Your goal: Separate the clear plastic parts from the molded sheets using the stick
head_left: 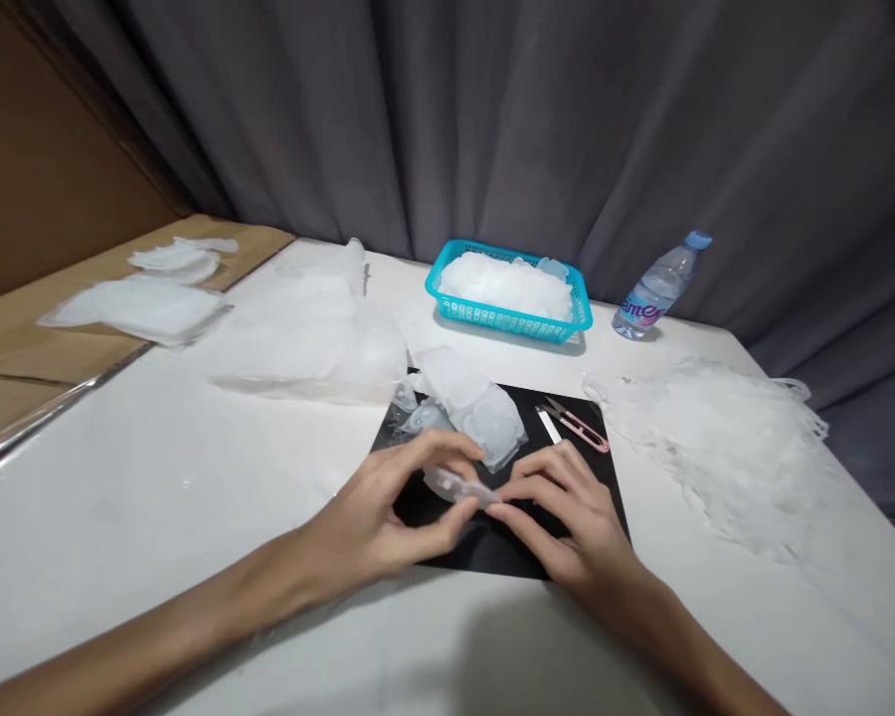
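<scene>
A small, translucent whitish piece (458,487), soft-looking and slightly blurred, is held up between both hands above a black mat (484,552). My left hand (407,497) is closed on its left side, with thumb and fingers curled round it. At its right end, my right hand (567,507) pinches it between thumb and index finger. Just beyond the hands, several similar translucent pieces (484,418) lie heaped on the mat. Thread snips (586,430) with pink handles rest at the mat's far right, beside a thin white strip (549,426).
Behind the mat stands a turquoise basket (507,323) full of white pieces. A water bottle (652,293) is to its right. White stringy scraps (738,457) are piled at right. Stacked white sheets (320,338) lie at left, and more packs (141,310) sit on cardboard (15,398).
</scene>
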### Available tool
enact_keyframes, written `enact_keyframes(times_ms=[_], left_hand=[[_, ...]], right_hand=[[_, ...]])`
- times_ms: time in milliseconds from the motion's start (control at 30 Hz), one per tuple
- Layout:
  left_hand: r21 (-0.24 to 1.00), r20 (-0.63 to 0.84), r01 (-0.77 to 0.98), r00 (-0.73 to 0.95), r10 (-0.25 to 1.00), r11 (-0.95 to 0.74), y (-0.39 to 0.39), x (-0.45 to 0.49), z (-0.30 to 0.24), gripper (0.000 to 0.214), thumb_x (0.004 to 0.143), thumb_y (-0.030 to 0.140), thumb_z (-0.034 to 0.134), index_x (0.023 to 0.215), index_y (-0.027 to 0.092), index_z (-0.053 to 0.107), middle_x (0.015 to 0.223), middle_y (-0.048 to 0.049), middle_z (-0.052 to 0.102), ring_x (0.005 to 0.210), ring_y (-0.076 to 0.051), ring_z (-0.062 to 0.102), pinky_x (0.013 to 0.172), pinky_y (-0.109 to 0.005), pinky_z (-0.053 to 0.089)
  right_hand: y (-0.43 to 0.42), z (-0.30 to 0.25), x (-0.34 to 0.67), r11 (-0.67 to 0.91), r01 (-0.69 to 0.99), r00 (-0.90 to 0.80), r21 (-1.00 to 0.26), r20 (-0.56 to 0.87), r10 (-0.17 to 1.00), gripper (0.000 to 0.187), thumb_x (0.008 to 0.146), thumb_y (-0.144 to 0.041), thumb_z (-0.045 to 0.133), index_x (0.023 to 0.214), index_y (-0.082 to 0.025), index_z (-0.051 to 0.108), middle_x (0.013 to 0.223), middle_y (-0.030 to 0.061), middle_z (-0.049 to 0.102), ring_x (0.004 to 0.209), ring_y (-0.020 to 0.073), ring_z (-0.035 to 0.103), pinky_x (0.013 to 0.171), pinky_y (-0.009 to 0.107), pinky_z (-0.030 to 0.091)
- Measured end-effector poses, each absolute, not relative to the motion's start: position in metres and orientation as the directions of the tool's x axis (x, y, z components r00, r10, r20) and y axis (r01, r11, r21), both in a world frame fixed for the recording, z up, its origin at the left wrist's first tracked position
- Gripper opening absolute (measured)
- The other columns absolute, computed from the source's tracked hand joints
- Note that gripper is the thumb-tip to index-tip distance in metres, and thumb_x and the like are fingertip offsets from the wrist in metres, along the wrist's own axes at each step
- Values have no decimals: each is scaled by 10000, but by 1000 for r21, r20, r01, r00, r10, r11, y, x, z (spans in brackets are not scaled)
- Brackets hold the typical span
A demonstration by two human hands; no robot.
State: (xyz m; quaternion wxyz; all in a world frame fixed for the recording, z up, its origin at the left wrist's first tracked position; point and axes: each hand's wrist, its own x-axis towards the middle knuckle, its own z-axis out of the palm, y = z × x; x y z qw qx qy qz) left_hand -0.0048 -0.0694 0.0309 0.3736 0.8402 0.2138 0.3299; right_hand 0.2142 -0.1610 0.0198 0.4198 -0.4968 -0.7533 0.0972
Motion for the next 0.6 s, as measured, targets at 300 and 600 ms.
enact_keyframes(times_ms=[300,600], left_hand=[[804,371,46,740,562,-592,-65,-5,34,99,991,179,677,1021,191,771,941,-33,812,846,-162,763,780,-224,583],[744,463,29,698,547,-667,-66,-3,34,157,924,121,746,1059,193,781,943,-13,825,830,-133,770,788,-182,574]], right_hand=[[-163,23,213,483,632,-106,-606,551,828,118,963,-146,713,1059,-214,697,938,38,687,892,189,609,784,323,515],[-164,19,215,475,637,-100,-607,546,832,119,988,-143,681,1083,-215,676,964,39,681,910,184,607,794,313,504]])
